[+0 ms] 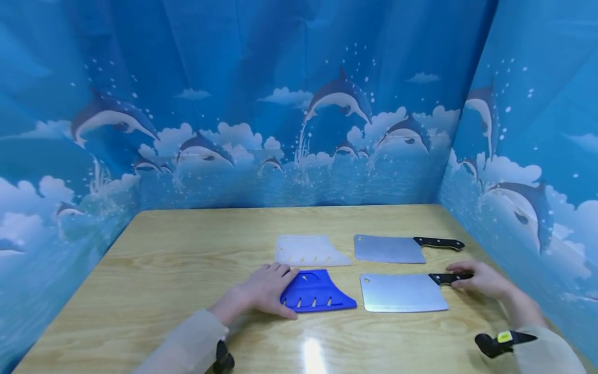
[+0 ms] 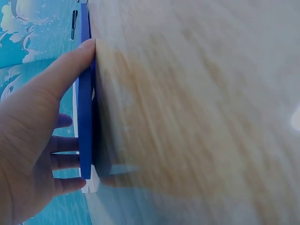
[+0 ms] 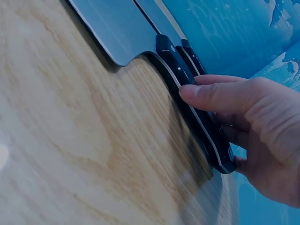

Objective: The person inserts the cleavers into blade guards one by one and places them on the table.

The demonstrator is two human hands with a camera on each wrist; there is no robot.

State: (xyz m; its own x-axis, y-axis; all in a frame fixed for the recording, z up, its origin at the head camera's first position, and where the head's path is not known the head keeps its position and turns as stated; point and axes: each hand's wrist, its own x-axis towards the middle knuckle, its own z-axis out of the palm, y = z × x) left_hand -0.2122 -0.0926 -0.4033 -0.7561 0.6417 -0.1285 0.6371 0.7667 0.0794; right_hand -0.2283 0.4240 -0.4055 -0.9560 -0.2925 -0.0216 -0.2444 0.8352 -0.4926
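My left hand [image 1: 268,291] grips a flat blue blade guard [image 1: 317,293] by its left end. In the left wrist view the thumb lies on its near edge, with the other fingers reaching to its far side. My right hand [image 1: 483,280] holds the black handle of the nearer cleaver [image 1: 403,293], thumb on one side and fingers on the other in the right wrist view. That cleaver's broad steel blade points left, toward the blue guard. Behind the blue guard lies a translucent white blade guard [image 1: 308,250] with similar slots.
A second cleaver [image 1: 390,249] lies farther back, parallel to the first, its black handle pointing right. The wooden table [image 1: 201,239] is bordered at the back and sides by a blue dolphin-print curtain [image 1: 261,176], close to my right arm.
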